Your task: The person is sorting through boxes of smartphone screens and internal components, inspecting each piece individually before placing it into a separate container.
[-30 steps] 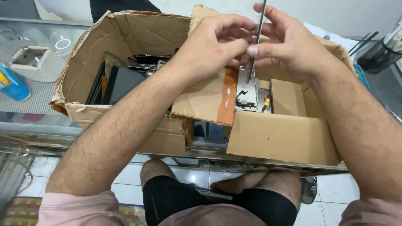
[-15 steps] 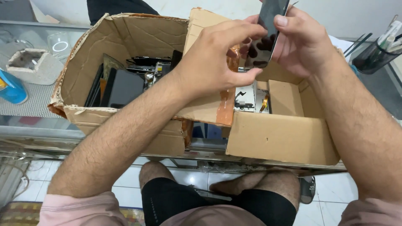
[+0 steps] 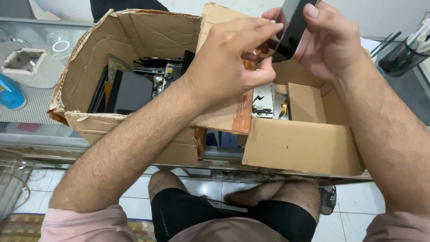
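Top centre of frame — your right hand (image 3: 331, 42) curls around a dark flat phone screen (image 3: 291, 27), held tilted above the right cardboard box (image 3: 300, 145). Your left hand (image 3: 228, 62) pinches its lower edge with fingertips — the other fingers loosely bent. Left box (image 3: 89, 58) holds more dark screens.

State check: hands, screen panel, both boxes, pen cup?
left hand: fingers pinching the panel's lower edge
right hand: holding the panel
dark screen panel: held up, tilted, above the boxes
left cardboard box: open, torn, holds dark panels
right cardboard box: open, holds parts
pen cup: upright, holds pens
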